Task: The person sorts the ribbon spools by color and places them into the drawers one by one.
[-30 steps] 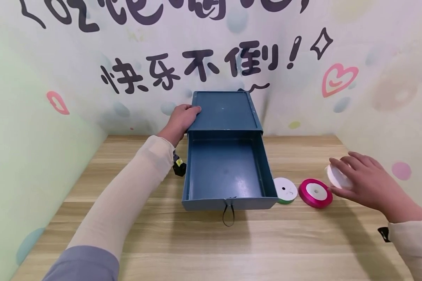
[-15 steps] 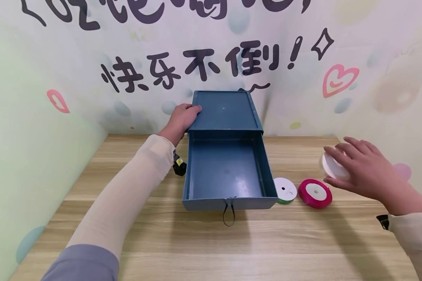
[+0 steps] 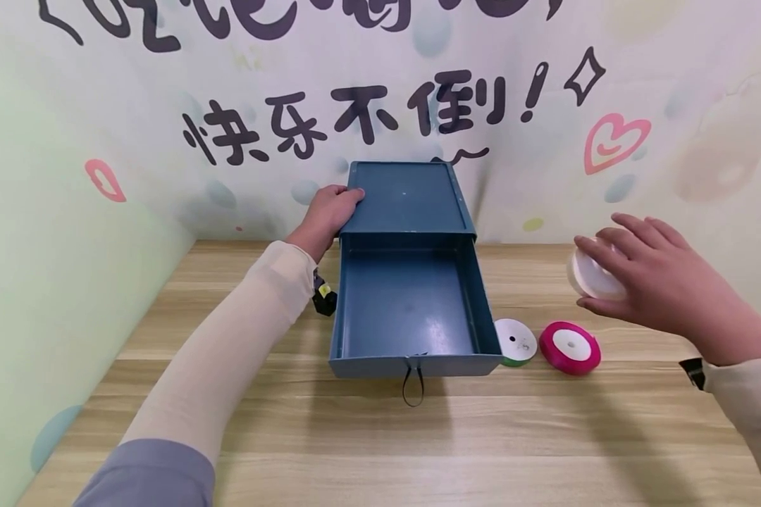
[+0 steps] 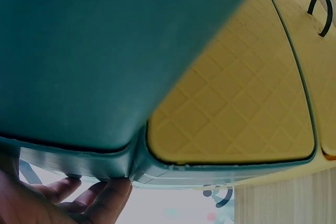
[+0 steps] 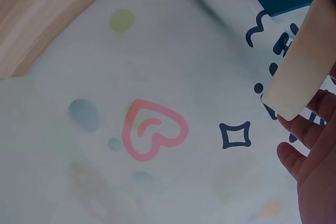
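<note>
My left hand (image 3: 330, 213) grips the left edge of a blue drawer box (image 3: 409, 197), thumb on top. Its top drawer (image 3: 412, 303) is pulled out and bare inside, with a black loop (image 3: 413, 386) on its front. In the left wrist view, fingers (image 4: 107, 203) press the teal frame beside a yellow quilted drawer front (image 4: 241, 93). Above the table at right, my right hand (image 3: 666, 285) holds a white ribbon roll (image 3: 595, 274) between thumb and fingers. The right wrist view shows the cream edge of this ribbon roll (image 5: 302, 66).
A magenta ribbon roll (image 3: 571, 348) and a white-faced roll with a green edge (image 3: 516, 342) lie right of the drawer on the wooden table (image 3: 380, 451). A printed cloth (image 3: 514, 183) hangs behind. A small black object (image 3: 324, 298) shows near the left wrist.
My right hand has raised the white ribbon roll off the table, moving it up and slightly left. The left hand and the drawer box stay in place.
</note>
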`<action>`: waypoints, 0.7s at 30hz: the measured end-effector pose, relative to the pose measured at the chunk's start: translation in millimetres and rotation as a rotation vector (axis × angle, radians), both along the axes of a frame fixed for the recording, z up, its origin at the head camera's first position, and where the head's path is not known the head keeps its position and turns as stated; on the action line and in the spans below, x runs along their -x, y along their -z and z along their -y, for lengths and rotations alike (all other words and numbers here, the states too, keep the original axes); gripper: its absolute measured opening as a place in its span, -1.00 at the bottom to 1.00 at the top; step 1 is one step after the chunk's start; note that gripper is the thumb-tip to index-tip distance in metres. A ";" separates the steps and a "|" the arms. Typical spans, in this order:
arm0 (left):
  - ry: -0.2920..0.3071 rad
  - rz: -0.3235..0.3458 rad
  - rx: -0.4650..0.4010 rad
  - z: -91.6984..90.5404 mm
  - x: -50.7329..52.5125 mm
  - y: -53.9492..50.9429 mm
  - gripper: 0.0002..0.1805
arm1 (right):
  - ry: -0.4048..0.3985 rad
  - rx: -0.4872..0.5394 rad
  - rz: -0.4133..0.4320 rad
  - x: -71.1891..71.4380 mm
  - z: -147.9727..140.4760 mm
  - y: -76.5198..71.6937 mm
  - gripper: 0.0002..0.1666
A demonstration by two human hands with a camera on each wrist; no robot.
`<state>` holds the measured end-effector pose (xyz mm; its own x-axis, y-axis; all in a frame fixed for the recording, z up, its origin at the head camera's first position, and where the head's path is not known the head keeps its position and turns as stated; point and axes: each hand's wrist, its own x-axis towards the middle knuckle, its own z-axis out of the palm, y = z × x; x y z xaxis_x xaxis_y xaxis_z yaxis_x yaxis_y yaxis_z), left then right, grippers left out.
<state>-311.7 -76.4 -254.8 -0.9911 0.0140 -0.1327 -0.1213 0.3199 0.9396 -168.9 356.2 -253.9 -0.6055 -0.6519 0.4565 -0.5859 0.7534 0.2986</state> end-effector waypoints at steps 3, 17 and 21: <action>0.003 0.004 -0.005 0.3 -0.2 0.0 -0.39 | -0.026 -0.011 -0.014 2.3 6.7 -8.1 0.07; 0.007 -0.002 -0.008 -0.3 -0.5 0.1 -0.39 | -0.092 -0.156 -0.003 12.5 46.1 -42.6 -0.06; 0.006 -0.003 -0.007 -0.2 -1.1 -0.3 -0.40 | -0.110 -0.213 -0.005 14.6 63.7 -53.5 0.04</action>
